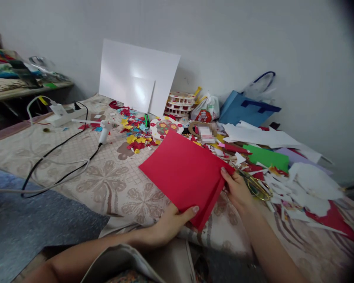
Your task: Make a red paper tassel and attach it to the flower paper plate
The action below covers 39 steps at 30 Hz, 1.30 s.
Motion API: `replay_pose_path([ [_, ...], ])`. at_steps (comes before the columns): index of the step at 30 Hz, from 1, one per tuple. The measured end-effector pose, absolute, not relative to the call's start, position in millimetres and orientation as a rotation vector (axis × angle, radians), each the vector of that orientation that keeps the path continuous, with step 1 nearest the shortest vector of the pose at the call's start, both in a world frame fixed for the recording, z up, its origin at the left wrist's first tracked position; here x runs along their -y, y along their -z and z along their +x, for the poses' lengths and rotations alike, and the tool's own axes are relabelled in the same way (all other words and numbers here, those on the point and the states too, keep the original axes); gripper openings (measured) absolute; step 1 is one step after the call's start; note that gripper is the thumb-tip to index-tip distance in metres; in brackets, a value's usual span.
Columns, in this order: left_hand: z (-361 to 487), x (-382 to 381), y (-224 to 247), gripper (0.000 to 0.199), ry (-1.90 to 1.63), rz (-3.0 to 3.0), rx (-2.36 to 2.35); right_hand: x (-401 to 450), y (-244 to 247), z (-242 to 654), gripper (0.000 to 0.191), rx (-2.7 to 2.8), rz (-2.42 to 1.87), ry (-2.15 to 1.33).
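A sheet of red paper [179,169], with a folded strip along its right side, is held over the front edge of the table. My left hand [172,224] grips its lower edge, thumb on top and the other fingers hidden beneath. At the right corner, my right hand [236,186] pinches the paper between thumb and fingers. Gold-handled scissors [258,188] lie just beyond my right hand among paper scraps. A round white piece with coloured flowers [166,127] rests behind the red sheet.
A glue gun [104,133] with its cable lies on the left near a power strip [65,114]. Small coloured cutouts [137,139] are scattered mid-table. White card [135,70], a blue bag [243,110] and a plastic bag [206,108] stand behind. Green paper [267,158] lies right.
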<state>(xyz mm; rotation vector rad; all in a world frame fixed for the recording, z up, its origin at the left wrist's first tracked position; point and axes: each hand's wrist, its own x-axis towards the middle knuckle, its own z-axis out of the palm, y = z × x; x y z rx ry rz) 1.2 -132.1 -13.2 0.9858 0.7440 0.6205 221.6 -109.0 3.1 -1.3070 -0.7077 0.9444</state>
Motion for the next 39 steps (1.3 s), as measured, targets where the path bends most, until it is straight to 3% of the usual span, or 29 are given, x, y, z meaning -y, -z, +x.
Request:
replay_pose_path([
  [7, -10.5, 132.0, 12.0, 0.049, -0.415, 0.957, -0.588, 75.0, -10.5, 222.0, 0.036, 0.918, -1.277, -0.894],
  [11, -21.8, 124.2, 3.7, 0.039, -0.199, 0.913, -0.453, 54.1, -7.5, 221.6, 0.041, 1.034, -1.384, -0.947],
  [15, -21.7, 107.5, -7.2, 0.034, -0.382, 0.779, -0.518, 47.3, 3.5, 220.9, 0.040, 1.097, -1.461, -0.980],
  [23, -18.9, 90.4, -6.8, 0.033, -0.410, 0.675, -0.515, 55.5, 9.8, 223.8, 0.047, 1.157, -1.488, -0.914],
  [31, -15.0, 86.6, 6.2, 0.011, -0.469, 0.771, -0.491, 58.7, 12.9, 221.0, 0.042, 1.191, -1.474, -0.806],
  [35, -15.9, 86.6, 7.5, 0.020, -0.503, 0.936, -0.502, 61.7, 13.9, 220.7, 0.037, 1.238, -1.464, -0.717],
  [39, -21.2, 93.4, -1.6, 0.042, -0.605, 1.526, -0.581, 64.5, 15.4, 221.2, 0.034, 1.270, -1.477, -0.662],
])
